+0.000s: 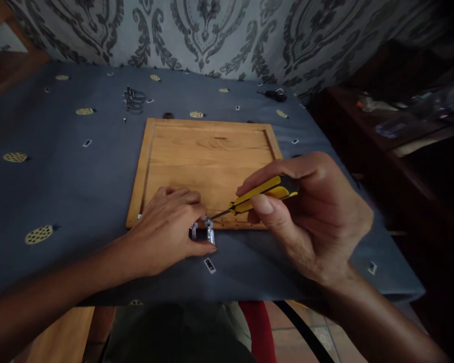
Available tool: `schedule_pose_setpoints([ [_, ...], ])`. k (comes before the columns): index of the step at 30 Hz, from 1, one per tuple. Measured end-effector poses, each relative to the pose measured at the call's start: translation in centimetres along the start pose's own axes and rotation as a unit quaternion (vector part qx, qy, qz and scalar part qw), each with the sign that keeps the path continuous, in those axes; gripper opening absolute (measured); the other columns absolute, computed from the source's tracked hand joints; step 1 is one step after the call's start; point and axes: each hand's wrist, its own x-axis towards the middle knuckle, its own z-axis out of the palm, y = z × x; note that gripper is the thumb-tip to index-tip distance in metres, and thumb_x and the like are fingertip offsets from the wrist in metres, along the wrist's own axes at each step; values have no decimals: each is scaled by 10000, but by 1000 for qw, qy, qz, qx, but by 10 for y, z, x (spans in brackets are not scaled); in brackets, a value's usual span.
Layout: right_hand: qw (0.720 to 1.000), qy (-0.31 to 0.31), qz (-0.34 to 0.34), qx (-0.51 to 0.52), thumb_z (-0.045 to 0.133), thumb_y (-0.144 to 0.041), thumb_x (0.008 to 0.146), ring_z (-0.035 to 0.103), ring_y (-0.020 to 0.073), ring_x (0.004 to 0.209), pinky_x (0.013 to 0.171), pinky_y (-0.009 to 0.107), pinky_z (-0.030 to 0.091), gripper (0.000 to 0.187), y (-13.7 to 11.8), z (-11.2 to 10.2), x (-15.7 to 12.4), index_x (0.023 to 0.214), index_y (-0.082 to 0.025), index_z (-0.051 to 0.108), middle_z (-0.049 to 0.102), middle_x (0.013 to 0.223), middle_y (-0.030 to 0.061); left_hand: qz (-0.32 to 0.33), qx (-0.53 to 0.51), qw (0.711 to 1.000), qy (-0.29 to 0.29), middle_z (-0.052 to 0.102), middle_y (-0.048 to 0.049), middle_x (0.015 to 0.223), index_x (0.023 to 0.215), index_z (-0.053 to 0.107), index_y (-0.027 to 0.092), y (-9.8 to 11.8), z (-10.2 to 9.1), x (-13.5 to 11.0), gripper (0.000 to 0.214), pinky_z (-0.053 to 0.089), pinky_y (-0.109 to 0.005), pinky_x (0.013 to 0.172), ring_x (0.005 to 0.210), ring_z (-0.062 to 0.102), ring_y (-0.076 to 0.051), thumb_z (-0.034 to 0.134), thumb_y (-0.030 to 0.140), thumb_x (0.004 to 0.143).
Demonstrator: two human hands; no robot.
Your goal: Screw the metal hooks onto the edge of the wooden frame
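Note:
A wooden cabinet door panel [204, 156] lies flat on a table under a blue-grey cloth [79, 176]. My left hand [166, 229] is closed on a small metal hinge [208, 233] at the panel's near edge. My right hand [314, 212] grips a yellow and black screwdriver [263, 192]. Its thin tip points left and down and meets the top of the hinge. Part of the hinge is hidden under my left fingers.
Another metal hinge [134, 99] sits on the cloth at the back left, and a dark small tool [274, 94] at the back right. Patterned wallpaper rises behind the table. A dark wooden shelf [401, 141] with cluttered items stands to the right.

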Motion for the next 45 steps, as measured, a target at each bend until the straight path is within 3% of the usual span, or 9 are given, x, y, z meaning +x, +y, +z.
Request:
schedule_pose_setpoints([
  [5, 998, -11, 16, 58, 767, -285, 912, 643, 153, 631, 472, 284, 530, 91, -4, 2, 4, 964, -306, 695, 711, 877, 5, -4, -1, 1000, 1, 713, -54, 1129, 959, 746, 198, 0, 0, -1, 326, 422, -504, 958, 1089, 628, -315, 870, 444, 784],
  [9, 992, -29, 47, 113, 777, -297, 908, 714, 193, 829, 489, 262, 581, 238, -4, 3, 7, 1134, -336, 716, 724, 1065, 22, 0, 5, 1000, 10, 703, -35, 1030, 909, 741, 207, -1, 2, -1, 299, 431, -493, 927, 1030, 631, -304, 871, 442, 778],
  [13, 985, -71, 66, 142, 724, -304, 956, 715, 143, 735, 547, 256, 609, 238, -8, 1, 10, 1192, -326, 722, 734, 1093, 7, 3, 7, 1000, 13, 669, -16, 915, 891, 748, 218, -1, 2, 0, 288, 436, -471, 879, 950, 630, -287, 878, 441, 763],
  [17, 989, -47, 55, 132, 809, -282, 882, 637, 114, 558, 459, 261, 547, 183, -10, 1, 13, 1053, -312, 752, 736, 963, -4, -1, 0, 1000, 14, 695, -30, 1011, 884, 742, 209, -1, 3, -1, 269, 435, -475, 921, 1014, 639, -294, 875, 411, 765],
  [23, 987, -34, 59, 146, 924, -294, 748, 673, 180, 658, 472, 285, 568, 259, -10, 2, 13, 900, -334, 719, 723, 849, -15, -8, 2, 1000, 12, 709, -43, 1069, 907, 749, 208, -1, 3, 0, 305, 437, -492, 934, 1061, 639, -320, 876, 441, 757],
  [27, 983, -45, 82, 157, 848, -361, 836, 725, 201, 764, 486, 282, 575, 249, -11, 0, 12, 1062, -352, 745, 751, 982, 7, -14, 1, 1000, 1, 704, -34, 1048, 902, 746, 209, 0, 1, 1, 296, 430, -489, 948, 1057, 631, -308, 877, 431, 757],
  [30, 979, -64, 89, 169, 746, -365, 929, 704, 163, 637, 464, 284, 557, 222, -13, -1, 11, 1150, -346, 760, 767, 980, 8, -12, 1, 1000, -6, 693, -21, 979, 890, 741, 212, 1, -1, 1, 278, 433, -479, 927, 1003, 631, -287, 870, 423, 763],
  [40, 987, -47, 45, 147, 867, -213, 798, 653, 145, 560, 421, 277, 552, 174, -13, -1, 15, 916, -313, 789, 773, 850, -16, -19, 6, 1000, 1, 716, -58, 1075, 899, 745, 202, 1, 0, 0, 293, 450, -504, 935, 1064, 637, -323, 868, 428, 760],
  [45, 976, -56, 89, 191, 791, -314, 879, 737, 189, 674, 436, 286, 554, 241, -14, -1, 14, 1119, -342, 781, 770, 940, 4, -11, -1, 1000, 4, 708, -38, 1048, 893, 742, 205, 2, -1, 0, 269, 440, -493, 943, 1049, 637, -306, 864, 415, 777],
])
